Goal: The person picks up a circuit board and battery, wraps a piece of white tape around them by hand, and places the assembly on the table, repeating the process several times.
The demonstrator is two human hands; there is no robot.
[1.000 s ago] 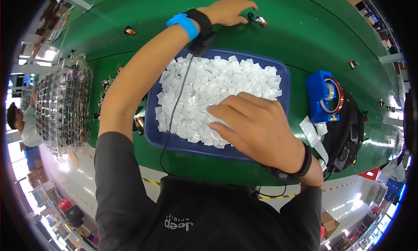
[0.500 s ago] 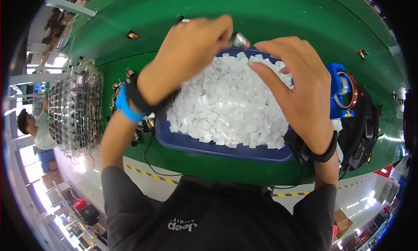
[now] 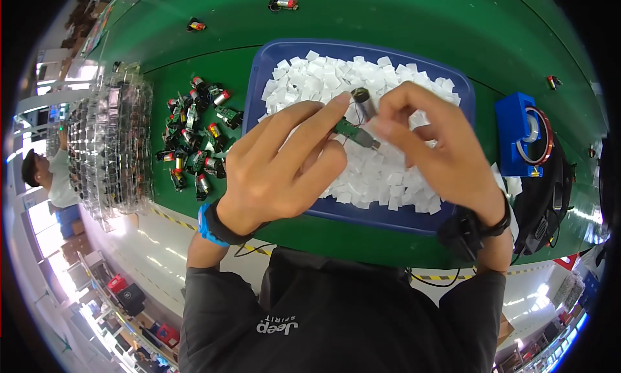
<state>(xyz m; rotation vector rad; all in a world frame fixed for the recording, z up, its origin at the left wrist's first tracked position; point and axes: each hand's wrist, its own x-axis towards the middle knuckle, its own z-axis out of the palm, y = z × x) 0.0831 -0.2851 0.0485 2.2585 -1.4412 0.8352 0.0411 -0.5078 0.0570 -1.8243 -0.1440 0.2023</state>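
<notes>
Over a blue bin (image 3: 362, 216) heaped with small white square pieces (image 3: 375, 185), my left hand (image 3: 272, 172) grips a small green circuit board (image 3: 354, 135). The board has a metal connector at one end. A dark cylindrical cell (image 3: 362, 104) hangs on thin wires beside it, close to my fingertips. My right hand (image 3: 446, 140) meets the cell and board from the right, thumb and forefinger pinched together. What sits between those two fingers is too small and blurred to make out.
Left of the bin lies a pile of battery-and-board assemblies (image 3: 194, 137), beside stacked clear plastic trays (image 3: 110, 146). A blue tape dispenser (image 3: 514, 130) and a black bag (image 3: 540, 198) stand at right. Single assemblies (image 3: 283, 4) lie along the far green table. Another person (image 3: 55, 179) is at far left.
My left hand has come back nearer from the bin's far edge, bringing the board assembly over the white pieces. My right fingers, apart before, have closed in beside it. The view has shifted slightly.
</notes>
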